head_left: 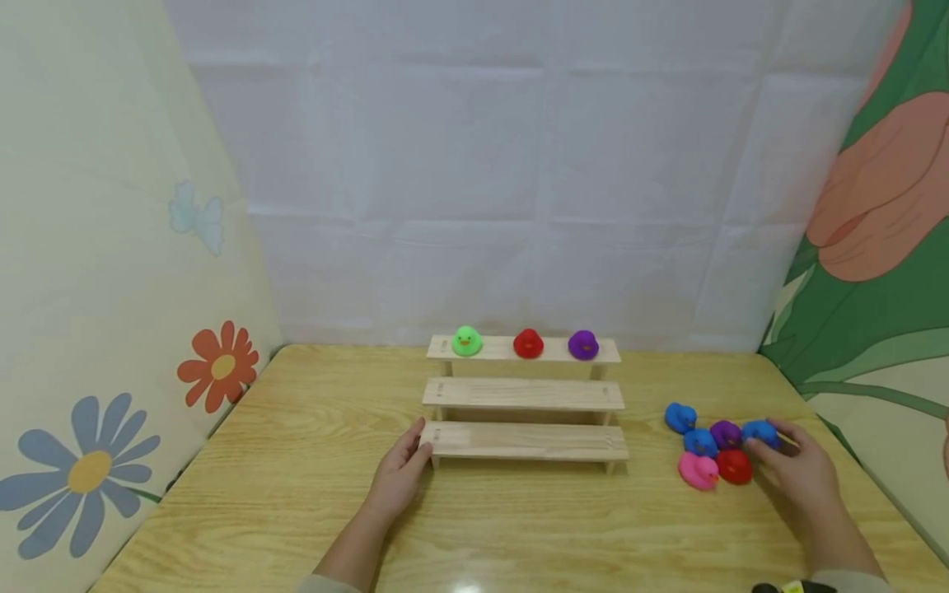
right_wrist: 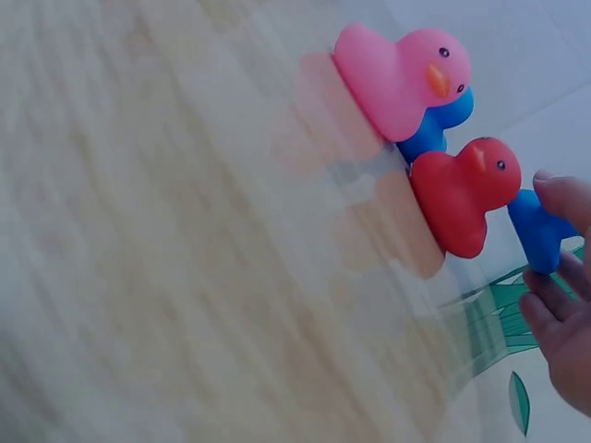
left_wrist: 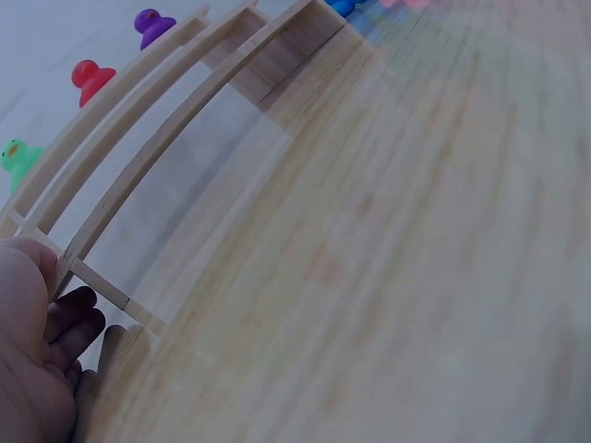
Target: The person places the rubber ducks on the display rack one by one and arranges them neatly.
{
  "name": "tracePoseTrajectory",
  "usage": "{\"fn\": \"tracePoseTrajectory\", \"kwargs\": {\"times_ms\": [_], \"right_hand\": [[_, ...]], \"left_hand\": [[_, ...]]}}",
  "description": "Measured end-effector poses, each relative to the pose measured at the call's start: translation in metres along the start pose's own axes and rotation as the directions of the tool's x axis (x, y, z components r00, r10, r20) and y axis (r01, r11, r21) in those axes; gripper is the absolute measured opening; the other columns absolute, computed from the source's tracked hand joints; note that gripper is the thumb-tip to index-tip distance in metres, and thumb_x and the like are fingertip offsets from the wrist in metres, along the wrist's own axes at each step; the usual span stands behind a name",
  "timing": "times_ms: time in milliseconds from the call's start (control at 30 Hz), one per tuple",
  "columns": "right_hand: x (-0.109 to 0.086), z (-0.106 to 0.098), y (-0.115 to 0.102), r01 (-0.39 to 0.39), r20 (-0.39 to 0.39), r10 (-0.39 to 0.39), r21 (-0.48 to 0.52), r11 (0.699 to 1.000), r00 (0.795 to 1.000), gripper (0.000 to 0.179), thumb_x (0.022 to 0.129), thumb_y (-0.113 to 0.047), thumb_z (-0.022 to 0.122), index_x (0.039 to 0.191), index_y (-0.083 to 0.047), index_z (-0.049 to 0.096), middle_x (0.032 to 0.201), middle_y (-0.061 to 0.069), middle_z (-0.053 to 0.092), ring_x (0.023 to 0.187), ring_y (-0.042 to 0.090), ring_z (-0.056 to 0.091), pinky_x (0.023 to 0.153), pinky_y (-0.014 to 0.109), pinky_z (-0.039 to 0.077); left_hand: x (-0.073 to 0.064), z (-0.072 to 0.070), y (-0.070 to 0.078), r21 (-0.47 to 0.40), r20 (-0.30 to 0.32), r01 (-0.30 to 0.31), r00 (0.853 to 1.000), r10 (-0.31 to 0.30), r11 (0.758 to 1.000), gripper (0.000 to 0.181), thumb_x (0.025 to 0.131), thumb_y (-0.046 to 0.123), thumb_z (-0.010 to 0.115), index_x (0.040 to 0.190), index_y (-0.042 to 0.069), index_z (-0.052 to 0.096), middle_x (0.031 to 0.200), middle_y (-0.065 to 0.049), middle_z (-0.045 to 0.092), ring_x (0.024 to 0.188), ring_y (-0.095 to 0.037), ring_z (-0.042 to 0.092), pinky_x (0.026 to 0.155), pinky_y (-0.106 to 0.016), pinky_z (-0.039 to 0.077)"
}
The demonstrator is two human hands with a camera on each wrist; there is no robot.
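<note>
A three-step wooden shelf (head_left: 526, 441) stands on the table. My left hand (head_left: 403, 469) grips the left end of its lowest step; in the left wrist view the thumb and fingers of that hand (left_wrist: 37, 341) lie around the step's corner. Over on the right, my right hand (head_left: 801, 469) holds a blue rubber duck (head_left: 759, 433) between thumb and fingers. Beside this duck sit a red duck (head_left: 734, 467), a purple duck (head_left: 726, 435), a pink duck (head_left: 698, 470) and two more blue ducks (head_left: 680, 417). The right wrist view shows the held blue duck (right_wrist: 537, 226) just behind the red one.
On the top step stand a green duck (head_left: 467, 341), a red duck (head_left: 529, 343) and a purple duck (head_left: 583, 345). A white cloth (head_left: 482, 165) hangs behind the wooden table (head_left: 296, 494), with flowered panels at both sides. A dark object (head_left: 793, 587) shows at the bottom edge.
</note>
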State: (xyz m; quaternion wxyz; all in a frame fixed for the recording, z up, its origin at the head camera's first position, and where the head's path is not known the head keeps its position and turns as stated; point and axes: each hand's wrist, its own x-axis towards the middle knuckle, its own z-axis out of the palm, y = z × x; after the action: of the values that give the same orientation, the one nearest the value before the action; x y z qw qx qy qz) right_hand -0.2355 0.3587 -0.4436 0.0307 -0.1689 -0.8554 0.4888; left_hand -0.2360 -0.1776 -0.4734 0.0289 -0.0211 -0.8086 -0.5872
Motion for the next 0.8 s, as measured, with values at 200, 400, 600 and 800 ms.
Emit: {"fn": "tracePoseTrajectory", "kwargs": {"times_ms": [200,400,600,800], "right_hand": [[-0.004,0.0,-0.012,0.037,-0.01,-0.037,-0.023,0.999,0.999,0.085,0.094,-0.05,0.06,0.154,-0.003,0.024,0.157,0.03,0.024,0.141,0.051,0.029,0.113,0.063,0.031],[-0.005,0.005,-0.027,0.056,-0.022,-0.057,-0.026,0.998,0.998,0.082,0.094,-0.048,0.06,0.153,-0.003,0.027,0.158,0.027,0.026,0.14,0.05,0.033,0.111,0.059,0.035],[-0.009,0.012,-0.045,0.121,0.004,-0.121,-0.022,0.992,0.993,0.081,0.093,-0.047,0.063,0.151,-0.001,0.031,0.155,0.029,0.031,0.137,0.05,0.037,0.081,0.018,0.058],[-0.012,0.019,-0.062,0.126,0.043,-0.127,0.011,0.992,0.991,0.082,0.092,-0.049,0.063,0.153,-0.004,0.03,0.156,0.027,0.031,0.139,0.048,0.036,0.085,0.022,0.058]], "left_hand": [[0.0,-0.001,-0.001,0.006,0.006,0.002,1.0,-0.003,1.0,0.054,0.104,0.017,0.046,0.151,-0.004,0.029,0.156,-0.025,0.031,0.145,-0.039,0.029,0.118,-0.051,0.027],[0.0,0.0,-0.001,0.009,0.001,0.004,1.0,-0.004,1.0,0.054,0.104,0.017,0.046,0.151,-0.004,0.03,0.156,-0.024,0.031,0.145,-0.039,0.029,0.118,-0.051,0.027],[0.001,0.001,-0.002,0.0,-0.003,0.015,1.0,-0.015,1.0,0.054,0.104,0.017,0.046,0.151,-0.004,0.029,0.156,-0.024,0.031,0.145,-0.038,0.028,0.119,-0.05,0.026],[0.002,0.001,-0.002,-0.001,0.001,0.022,1.0,-0.022,1.0,0.054,0.104,0.017,0.045,0.152,-0.003,0.029,0.157,-0.023,0.03,0.146,-0.038,0.028,0.119,-0.05,0.026]]}}
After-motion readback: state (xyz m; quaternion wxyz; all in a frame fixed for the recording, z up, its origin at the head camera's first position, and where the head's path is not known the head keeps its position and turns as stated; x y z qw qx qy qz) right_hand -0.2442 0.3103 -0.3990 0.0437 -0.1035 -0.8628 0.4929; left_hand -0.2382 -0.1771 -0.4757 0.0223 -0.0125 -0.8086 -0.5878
